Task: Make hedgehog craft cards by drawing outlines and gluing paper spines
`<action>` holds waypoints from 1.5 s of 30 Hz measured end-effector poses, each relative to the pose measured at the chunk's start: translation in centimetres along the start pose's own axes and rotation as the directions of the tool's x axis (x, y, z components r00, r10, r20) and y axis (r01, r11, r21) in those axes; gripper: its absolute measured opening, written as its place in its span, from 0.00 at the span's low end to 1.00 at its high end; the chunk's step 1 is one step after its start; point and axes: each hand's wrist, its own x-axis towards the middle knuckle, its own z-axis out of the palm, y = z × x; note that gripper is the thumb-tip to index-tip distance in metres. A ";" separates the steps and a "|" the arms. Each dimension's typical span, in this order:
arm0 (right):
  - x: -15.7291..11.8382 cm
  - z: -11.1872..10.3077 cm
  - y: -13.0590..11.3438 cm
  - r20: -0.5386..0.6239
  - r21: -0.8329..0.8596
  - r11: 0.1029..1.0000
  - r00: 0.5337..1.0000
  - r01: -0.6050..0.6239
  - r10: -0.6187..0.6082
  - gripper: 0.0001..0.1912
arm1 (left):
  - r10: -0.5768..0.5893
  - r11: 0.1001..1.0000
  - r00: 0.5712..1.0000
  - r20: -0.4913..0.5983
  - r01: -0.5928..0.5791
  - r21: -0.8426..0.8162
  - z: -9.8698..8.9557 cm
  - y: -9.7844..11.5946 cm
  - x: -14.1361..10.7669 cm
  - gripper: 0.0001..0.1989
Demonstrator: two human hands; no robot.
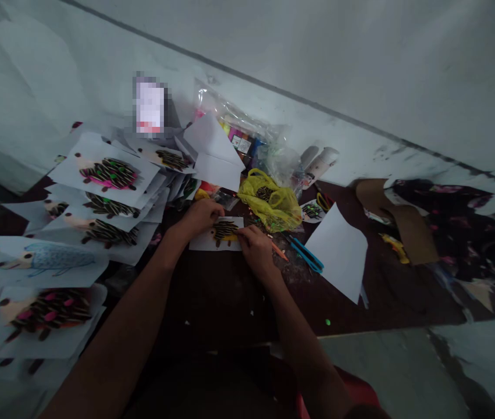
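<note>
A small white paper card (197,243) lies on the dark table, bearing a hedgehog collage (225,231) with dark striped spines and a yellow underside. My left hand (201,216) rests at its upper left, fingers bent together near the top edge. At the card's right side is my right hand (256,247), its fingertips drawn together against the spines. Whatever either hand pinches is too small or hidden to make out. Just beyond, a yellow plastic bag (253,189) gapes around more dark striped pieces. An orange pencil-like stick (278,249) lies beside my right hand.
Stacked hedgehog collages (107,174) fill the left side. Blue-handled scissors (307,255) and a white sheet (341,250) lie to the right, near brown cardboard (415,233) and dark floral cloth (465,233). Clear plastic packaging (230,110) leans on the wall behind.
</note>
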 end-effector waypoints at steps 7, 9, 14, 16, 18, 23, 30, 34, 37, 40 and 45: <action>0.3 0.1 -0.1 0.030 -0.040 0.999 0.999 0.016 -0.014 0.12 | 0.010 1.000 1.000 -0.002 -0.010 -0.010 0.1 -0.1 0.0 0.15; 0.3 0.1 -0.1 0.038 -0.066 0.998 0.999 0.010 -0.007 0.12 | 0.012 1.000 1.000 -0.002 -0.012 -0.003 0.1 -0.2 0.0 0.15; 0.4 0.3 -0.2 0.063 -0.148 0.989 0.998 0.021 -0.012 0.13 | -0.009 1.000 1.000 0.014 0.009 0.004 0.0 0.0 0.0 0.15; 0.5 0.5 -0.3 0.071 -0.166 0.986 0.997 0.025 -0.014 0.14 | -0.015 1.000 1.000 0.024 0.015 0.009 -0.2 0.2 0.0 0.15; 0.6 0.6 -0.4 0.067 -0.180 0.983 0.998 0.023 -0.011 0.13 | -0.016 1.000 1.000 0.024 0.016 0.013 -0.3 0.3 0.0 0.15; 0.5 0.5 -0.8 0.059 -0.197 0.980 0.998 0.018 -0.006 0.12 | -0.002 1.000 1.000 0.007 0.002 0.014 -0.4 0.5 -0.1 0.15; 0.3 -1.2 -0.4 -0.059 -0.066 0.997 0.998 -0.041 0.037 0.10 | -0.019 1.000 1.000 0.005 0.019 -0.003 -0.5 0.7 -0.2 0.15; 1.6 -2.0 0.3 -0.058 -0.025 0.997 0.996 -0.072 0.071 0.10 | -0.026 1.000 1.000 0.011 0.027 -0.010 -0.5 0.7 -0.2 0.15; 3.5 -2.1 0.4 0.025 -0.044 0.998 0.999 -0.040 0.041 0.10 | -0.022 0.999 1.000 0.004 0.022 -0.025 -0.3 0.6 -0.2 0.18; 5.7 -1.9 0.2 0.122 -0.078 0.996 0.991 -0.045 0.055 0.08 | -0.017 0.999 1.000 -0.010 0.016 -0.041 -0.1 0.4 -0.2 0.18; 7.8 -1.5 0.0 0.272 -0.087 0.996 0.962 -0.003 0.027 0.08 | -0.022 0.997 1.000 0.003 0.023 -0.072 -0.1 0.1 -0.2 0.18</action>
